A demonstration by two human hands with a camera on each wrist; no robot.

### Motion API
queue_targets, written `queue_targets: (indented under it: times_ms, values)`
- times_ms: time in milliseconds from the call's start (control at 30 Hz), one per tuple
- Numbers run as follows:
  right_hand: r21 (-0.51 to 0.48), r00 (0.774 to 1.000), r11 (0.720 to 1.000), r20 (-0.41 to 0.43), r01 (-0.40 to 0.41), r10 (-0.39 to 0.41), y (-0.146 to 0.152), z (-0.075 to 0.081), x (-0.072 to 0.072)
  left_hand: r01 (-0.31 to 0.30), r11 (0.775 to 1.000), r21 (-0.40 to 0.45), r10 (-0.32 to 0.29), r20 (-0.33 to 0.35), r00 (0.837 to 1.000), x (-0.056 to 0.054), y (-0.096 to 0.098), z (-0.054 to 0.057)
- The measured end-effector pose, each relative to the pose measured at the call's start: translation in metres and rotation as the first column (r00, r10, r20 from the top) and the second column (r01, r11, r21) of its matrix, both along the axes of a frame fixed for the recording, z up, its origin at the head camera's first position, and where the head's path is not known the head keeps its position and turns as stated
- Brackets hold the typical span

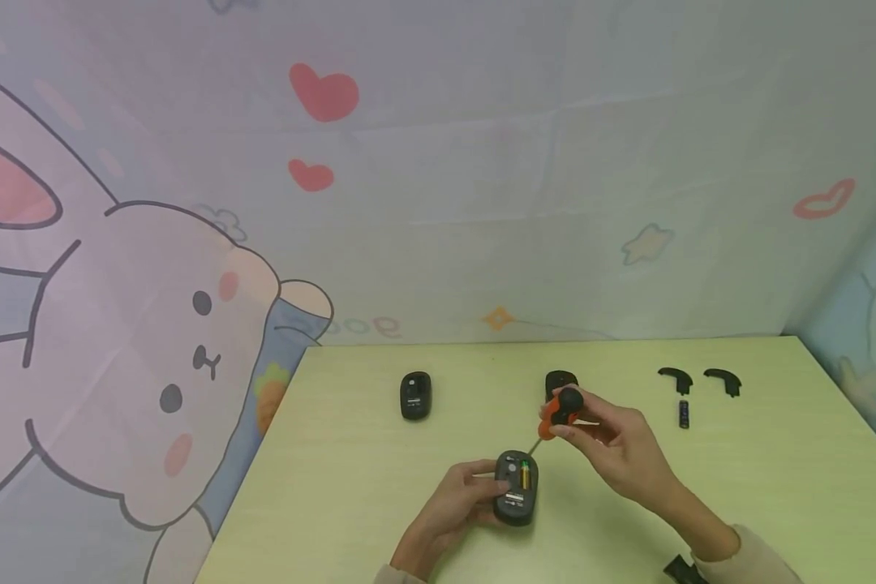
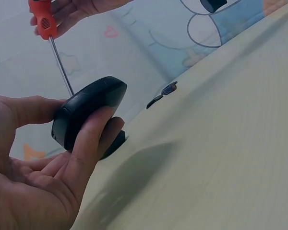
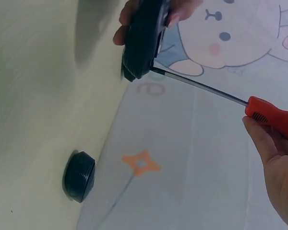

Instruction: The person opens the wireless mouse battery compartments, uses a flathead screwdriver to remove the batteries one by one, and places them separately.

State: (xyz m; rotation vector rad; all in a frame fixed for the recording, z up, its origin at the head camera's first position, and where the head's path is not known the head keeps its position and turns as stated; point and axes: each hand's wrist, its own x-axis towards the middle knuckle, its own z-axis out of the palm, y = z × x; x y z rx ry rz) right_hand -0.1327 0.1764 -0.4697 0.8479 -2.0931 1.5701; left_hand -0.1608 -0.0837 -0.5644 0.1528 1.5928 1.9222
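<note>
My left hand (image 1: pixel 453 504) grips a black computer mouse (image 1: pixel 515 513) by its sides, raised over the table with its underside facing up. A gold and green battery (image 1: pixel 526 477) lies in the mouse's uncovered battery slot. With its fingertips, my right hand (image 1: pixel 624 454) holds a screwdriver (image 1: pixel 547 427) by the orange and black handle. The thin metal shaft (image 3: pixel 201 86) slants down to the mouse, its tip right at the end of the underside in the right wrist view. From the side, the left wrist view shows the thumb and fingers around the mouse (image 2: pixel 86 109).
Another black mouse (image 1: pixel 415 396) lies at the back left, and one more (image 1: pixel 560 379) is partly hidden behind the right hand. Two curved black covers (image 1: pixel 724 380) and a dark battery (image 1: pixel 684 414) lie at the back right. A black object (image 1: pixel 682 569) shows beside the right sleeve.
</note>
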Motion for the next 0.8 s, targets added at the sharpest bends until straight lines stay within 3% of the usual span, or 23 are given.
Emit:
queue_targets:
  times_ms: [100,233,333,533,667,800]
  values:
    - [0.053,0.985,0.999,-0.174,-0.005,0.014,-0.005,-0.004,0.003,-0.01,1.0,-0.002,0.01,-0.013,1.0,0.0,0.002,-0.002]
    - [0.145,0.921,0.989,-0.387,0.011,0.047,-0.012,-0.011,0.005,-0.015,1.0,-0.01,0.014,-0.029,0.999,0.0,0.004,-0.002]
    - [0.173,0.886,0.984,-0.461,0.035,0.049,-0.015,-0.015,0.006,-0.004,0.999,-0.035,0.003,-0.033,0.999,0.0,0.004,-0.001]
    - [0.218,0.846,0.973,-0.531,0.077,0.052,-0.019,-0.016,0.006,0.001,0.996,-0.087,-0.009,-0.094,0.996,-0.002,0.002,0.001]
    - [0.23,0.841,0.97,-0.538,0.077,0.061,-0.02,-0.011,0.005,-0.005,0.996,-0.085,-0.005,-0.118,0.993,-0.002,0.003,-0.001]
    - [0.212,0.885,0.976,-0.464,0.054,0.052,-0.015,-0.008,0.002,0.005,0.997,-0.075,-0.014,-0.117,0.993,0.001,0.005,-0.003]
